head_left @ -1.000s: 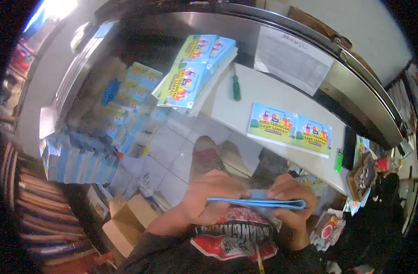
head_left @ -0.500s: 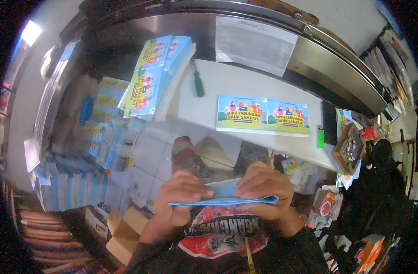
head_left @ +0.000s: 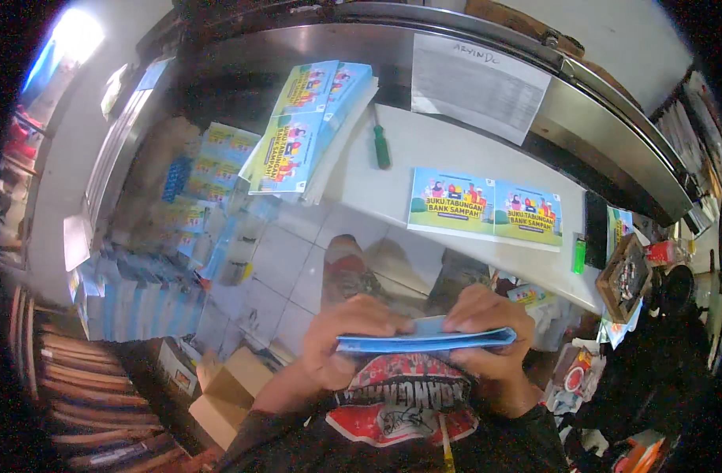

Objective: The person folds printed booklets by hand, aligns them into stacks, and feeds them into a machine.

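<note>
In front of my chest I hold a light blue folded booklet (head_left: 428, 340) by its two ends, its edge facing me. My left hand (head_left: 353, 327) grips the left end, fingers over the top and thumb beneath. My right hand (head_left: 491, 327) is closed round the right end the same way. Beyond, on the white tabletop (head_left: 361, 189), lies a printed sheet with two matching colourful covers (head_left: 485, 211). A fanned stack of similar covers (head_left: 302, 130) rests at the table's left, with a green-handled screwdriver (head_left: 382, 148) beside it.
A green lighter (head_left: 579, 254) and a wooden ashtray (head_left: 623, 276) sit at the table's right end. To the left stand blue-edged booklet stacks (head_left: 144, 303), above an open cardboard box (head_left: 233, 394). A paper (head_left: 479, 87) is fixed to the metal bar behind.
The view has shifted, so the table and its things appear farther right. Between my hands the booklet's upper flap shows less, and its folded layers are more visible. Both hands keep their grip.
</note>
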`<state>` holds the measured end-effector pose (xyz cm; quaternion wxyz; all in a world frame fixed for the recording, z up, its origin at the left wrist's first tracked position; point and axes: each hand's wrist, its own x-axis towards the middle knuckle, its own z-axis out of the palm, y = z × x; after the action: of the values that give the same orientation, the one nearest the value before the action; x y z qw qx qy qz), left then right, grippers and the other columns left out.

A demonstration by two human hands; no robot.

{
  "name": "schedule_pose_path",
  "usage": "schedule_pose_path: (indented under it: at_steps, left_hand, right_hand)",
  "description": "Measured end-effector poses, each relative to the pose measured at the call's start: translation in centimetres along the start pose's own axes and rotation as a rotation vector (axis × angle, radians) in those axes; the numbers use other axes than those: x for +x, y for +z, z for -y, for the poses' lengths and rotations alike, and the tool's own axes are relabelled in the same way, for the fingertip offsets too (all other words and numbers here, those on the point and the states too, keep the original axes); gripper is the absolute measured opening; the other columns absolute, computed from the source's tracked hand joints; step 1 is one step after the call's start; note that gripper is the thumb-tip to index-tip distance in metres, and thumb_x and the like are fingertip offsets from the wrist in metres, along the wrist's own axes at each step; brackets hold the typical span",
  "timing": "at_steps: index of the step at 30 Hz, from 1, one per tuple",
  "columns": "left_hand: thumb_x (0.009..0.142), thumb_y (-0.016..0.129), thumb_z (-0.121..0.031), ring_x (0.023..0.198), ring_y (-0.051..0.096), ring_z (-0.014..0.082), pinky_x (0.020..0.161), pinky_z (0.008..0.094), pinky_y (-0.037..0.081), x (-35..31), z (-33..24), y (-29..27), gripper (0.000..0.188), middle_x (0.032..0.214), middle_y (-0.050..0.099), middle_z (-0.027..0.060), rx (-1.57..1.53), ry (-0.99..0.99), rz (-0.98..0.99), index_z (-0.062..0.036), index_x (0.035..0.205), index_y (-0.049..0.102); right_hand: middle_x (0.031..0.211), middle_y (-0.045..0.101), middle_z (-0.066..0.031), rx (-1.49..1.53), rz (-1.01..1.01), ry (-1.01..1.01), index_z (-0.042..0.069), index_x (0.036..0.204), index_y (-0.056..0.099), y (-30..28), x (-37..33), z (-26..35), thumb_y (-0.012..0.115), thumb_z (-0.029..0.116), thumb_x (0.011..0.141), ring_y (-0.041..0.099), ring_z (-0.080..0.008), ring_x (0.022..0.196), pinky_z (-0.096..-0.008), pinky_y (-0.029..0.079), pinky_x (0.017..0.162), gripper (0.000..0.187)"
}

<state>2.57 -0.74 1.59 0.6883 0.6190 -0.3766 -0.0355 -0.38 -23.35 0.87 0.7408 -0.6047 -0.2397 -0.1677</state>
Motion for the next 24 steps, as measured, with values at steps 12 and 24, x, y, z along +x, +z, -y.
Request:
schedule_pose_path:
  at_steps: [12,24]
  left_hand:
    - [0.085,0.025,-0.070,0.108,0.055,0.0323,0.093,0.0415,0.042,0.3,-2.4,0.9,0.084,0.114,0.056,0.0242,-0.252,-0.400,-0.052,0.0046,0.118,0.046]
    - [0.082,0.022,-0.073,0.108,0.055,0.0308,0.093,0.0405,0.043,0.0,-2.3,0.7,0.089,0.115,0.055,0.0241,-0.173,-0.470,-0.061,0.0048,0.118,0.045]
  right_hand:
    - [0.083,0.067,-0.0148,0.102,-0.093,0.111,0.001,0.087,0.064,0.1,-0.1,-0.1,0.080,0.006,0.059,0.064,-0.0265,0.076,-0.0369,0.048,0.069,0.032]
    - [0.084,0.067,-0.0150,0.127,-0.109,0.169,0.001,0.087,0.064,0.1,-0.3,-0.2,0.080,0.005,0.058,0.063,-0.0260,0.078,-0.0359,0.048,0.072,0.033]
